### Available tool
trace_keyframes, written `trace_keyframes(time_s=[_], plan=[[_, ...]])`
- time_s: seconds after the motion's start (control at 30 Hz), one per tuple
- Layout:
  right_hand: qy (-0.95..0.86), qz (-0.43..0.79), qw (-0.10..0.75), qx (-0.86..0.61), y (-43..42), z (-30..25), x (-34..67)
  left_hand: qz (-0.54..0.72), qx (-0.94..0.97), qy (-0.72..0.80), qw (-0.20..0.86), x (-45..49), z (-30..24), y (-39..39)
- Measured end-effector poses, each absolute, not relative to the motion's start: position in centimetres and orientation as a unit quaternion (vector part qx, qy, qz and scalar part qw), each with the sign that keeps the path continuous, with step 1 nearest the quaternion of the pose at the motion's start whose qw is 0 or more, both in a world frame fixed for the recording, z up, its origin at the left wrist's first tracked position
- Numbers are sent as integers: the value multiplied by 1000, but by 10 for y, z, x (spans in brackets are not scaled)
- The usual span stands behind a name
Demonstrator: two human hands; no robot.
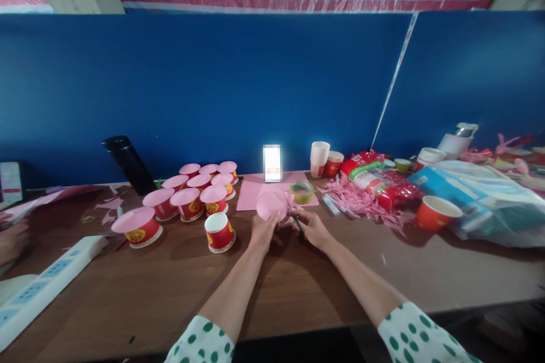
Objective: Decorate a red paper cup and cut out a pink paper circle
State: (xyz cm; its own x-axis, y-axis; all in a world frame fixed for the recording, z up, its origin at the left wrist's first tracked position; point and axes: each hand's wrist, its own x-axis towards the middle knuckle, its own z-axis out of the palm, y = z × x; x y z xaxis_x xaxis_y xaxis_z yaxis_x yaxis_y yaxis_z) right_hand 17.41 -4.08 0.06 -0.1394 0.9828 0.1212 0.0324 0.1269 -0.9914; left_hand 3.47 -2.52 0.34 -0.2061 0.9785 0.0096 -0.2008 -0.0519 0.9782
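Note:
My left hand [264, 231] grips a round pink paper disc [271, 205] by its near edge, thumb on top. Around the handles of a pair of scissors [293, 214] my right hand [314, 228] is closed; the blades point up beside the disc's right edge. Whether the blades touch the paper I cannot tell. Behind the disc lie pink paper sheets [247, 193] and a roll of tape [301, 193]. To the left of my left hand stands a red paper cup [220, 232] with an uncovered white rim. Several red cups topped with pink discs [186, 197] stand farther left.
A bright phone [272, 163] stands at the back. On the right are stacked cups [319, 159], a red plastic pack [378, 178], pink paper scraps [351, 198] and an orange cup [437, 214]. Leftward are a black bottle [130, 165], a power strip [53, 283] and another person's hand [12, 241].

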Motion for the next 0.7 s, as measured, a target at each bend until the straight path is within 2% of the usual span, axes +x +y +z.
trace_keyframes(time_s=[0.7], plan=[[-583,489,471,-446,-41,2,174,609,416,473,482,32,-3,-23]])
